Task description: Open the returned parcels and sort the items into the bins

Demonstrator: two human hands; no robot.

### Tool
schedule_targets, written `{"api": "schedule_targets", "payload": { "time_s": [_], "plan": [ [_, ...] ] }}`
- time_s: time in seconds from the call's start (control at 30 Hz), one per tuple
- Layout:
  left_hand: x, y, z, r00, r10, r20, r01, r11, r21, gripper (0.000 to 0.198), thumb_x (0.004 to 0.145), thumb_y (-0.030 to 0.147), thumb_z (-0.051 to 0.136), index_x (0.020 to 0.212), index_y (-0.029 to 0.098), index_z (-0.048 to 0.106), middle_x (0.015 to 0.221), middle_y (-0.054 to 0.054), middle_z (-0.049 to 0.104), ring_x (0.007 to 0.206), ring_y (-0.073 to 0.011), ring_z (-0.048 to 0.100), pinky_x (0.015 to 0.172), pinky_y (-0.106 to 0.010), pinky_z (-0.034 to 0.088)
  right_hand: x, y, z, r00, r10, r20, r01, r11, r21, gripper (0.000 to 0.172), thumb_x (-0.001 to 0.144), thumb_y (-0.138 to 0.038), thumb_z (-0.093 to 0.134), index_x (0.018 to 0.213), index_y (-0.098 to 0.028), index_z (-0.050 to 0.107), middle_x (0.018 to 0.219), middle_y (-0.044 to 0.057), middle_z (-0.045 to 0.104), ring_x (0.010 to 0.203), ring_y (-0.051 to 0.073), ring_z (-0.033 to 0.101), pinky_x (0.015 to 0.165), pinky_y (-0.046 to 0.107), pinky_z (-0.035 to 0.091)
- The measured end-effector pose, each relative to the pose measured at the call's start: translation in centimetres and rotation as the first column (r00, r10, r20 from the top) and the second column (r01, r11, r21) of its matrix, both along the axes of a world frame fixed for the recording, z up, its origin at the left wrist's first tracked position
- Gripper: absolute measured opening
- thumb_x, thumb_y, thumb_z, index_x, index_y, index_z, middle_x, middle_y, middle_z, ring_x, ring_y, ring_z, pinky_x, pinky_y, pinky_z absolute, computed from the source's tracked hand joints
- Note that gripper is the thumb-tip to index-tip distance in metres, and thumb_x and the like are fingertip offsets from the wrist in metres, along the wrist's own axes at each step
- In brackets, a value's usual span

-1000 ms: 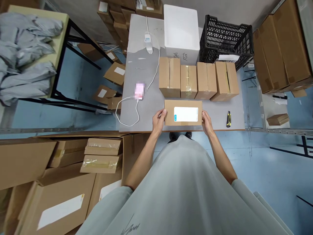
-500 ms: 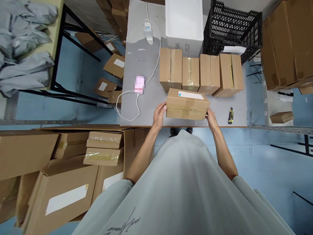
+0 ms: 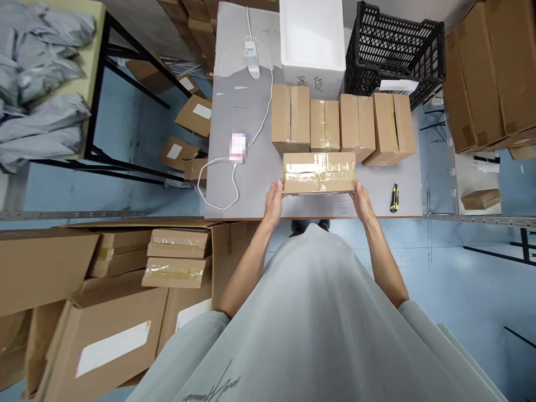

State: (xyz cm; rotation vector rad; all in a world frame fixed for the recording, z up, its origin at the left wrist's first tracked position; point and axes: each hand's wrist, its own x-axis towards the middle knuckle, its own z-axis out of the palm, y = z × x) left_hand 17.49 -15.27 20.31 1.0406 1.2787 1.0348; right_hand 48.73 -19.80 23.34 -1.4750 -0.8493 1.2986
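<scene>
A taped cardboard box (image 3: 319,173) is held between my two hands near the front of the grey table (image 3: 251,192). Shiny clear tape runs along its upward side, and no label shows there. My left hand (image 3: 274,202) grips its left end, and my right hand (image 3: 362,200) grips the right end; some fingertips are hidden behind the box. Just beyond it stand several closed boxes in a row, among them a taller box (image 3: 290,114) at the left and a wider box (image 3: 393,125) at the right. A yellow-and-black utility knife (image 3: 394,198) lies right of my right hand.
A white bin (image 3: 312,36) and a black plastic crate (image 3: 396,53) stand at the back. A white cable joins a blurred device (image 3: 238,147) to a power strip (image 3: 252,59). Large cartons (image 3: 113,335) crowd the lower left; grey parcels (image 3: 46,72) lie on a side table.
The box has turned in my hands: its white-labelled face has gone from view and a taped side now faces up. Both hands still hold its ends.
</scene>
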Motion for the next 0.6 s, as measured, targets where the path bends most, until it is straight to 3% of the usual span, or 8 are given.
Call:
{"api": "schedule_targets", "payload": {
  "time_s": [0.07,0.17,0.23,0.3,0.47,0.6],
  "plan": [
    [0.2,0.0,0.8,0.998,-0.013,-0.06,0.019,0.995,0.093,0.083,0.102,0.094,0.053,0.146,0.028,0.08,0.156,-0.016,0.068,0.152,-0.0366,0.064,0.129,-0.054,0.054,-0.2,0.2,-0.5,0.998,-0.026,-0.051,0.025,0.999,-0.021,0.095,0.084,-0.103,0.066,0.144,-0.03,0.079,0.149,0.01,0.08,0.149,0.038,0.07,0.124,0.052,0.059],
    [0.3,0.3,2.1,0.984,-0.102,-0.143,0.134,0.964,0.228,0.08,0.099,0.088,0.068,0.154,0.031,0.077,0.178,-0.014,0.05,0.172,-0.0401,0.042,0.142,-0.057,0.037,-0.7,0.3,-1.3,0.989,-0.09,-0.116,0.079,0.992,-0.095,0.103,0.083,-0.108,0.052,0.148,-0.031,0.074,0.15,0.01,0.079,0.142,0.037,0.073,0.118,0.052,0.063],
    [0.2,0.7,2.6,0.964,-0.202,-0.173,0.243,0.934,0.264,0.088,0.09,0.087,0.08,0.159,0.033,0.073,0.187,-0.013,0.038,0.178,-0.044,0.031,0.142,-0.059,0.035,-1.0,0.2,-1.8,0.981,-0.109,-0.163,0.088,0.987,-0.132,0.109,0.084,-0.109,0.043,0.152,-0.03,0.071,0.15,0.012,0.079,0.14,0.036,0.074,0.116,0.052,0.064],
    [-0.1,1.2,2.6,0.942,-0.264,-0.209,0.316,0.907,0.28,0.1,0.081,0.086,0.089,0.163,0.033,0.068,0.189,-0.015,0.035,0.178,-0.0463,0.029,0.142,-0.061,0.034,-1.1,0.1,-2.1,0.97,-0.126,-0.209,0.093,0.982,-0.163,0.111,0.083,-0.109,0.042,0.152,-0.027,0.072,0.149,0.014,0.079,0.137,0.036,0.075,0.116,0.052,0.065],
    [-1.5,2.3,0.5,0.935,-0.277,-0.223,0.325,0.92,0.219,0.134,0.065,0.079,0.104,0.178,0.031,0.049,0.171,-0.02,0.049,0.17,-0.0475,0.04,0.142,-0.068,0.032,-0.5,0.2,-2.3,0.973,-0.133,-0.191,0.091,0.972,-0.218,0.106,0.087,-0.107,0.046,0.149,-0.027,0.076,0.145,0.014,0.081,0.132,0.037,0.078,0.115,0.054,0.066],
    [-2.6,2.6,-1.7,0.947,-0.299,-0.118,0.311,0.944,0.107,0.132,0.061,0.071,0.108,0.176,0.034,0.052,0.165,-0.016,0.052,0.162,-0.0439,0.052,0.135,-0.06,0.046,0.2,0.2,-1.8,0.99,-0.08,-0.118,0.052,0.973,-0.224,0.103,0.086,-0.108,0.05,0.143,-0.027,0.08,0.144,0.014,0.083,0.136,0.038,0.077,0.118,0.056,0.063]
  ]
}}
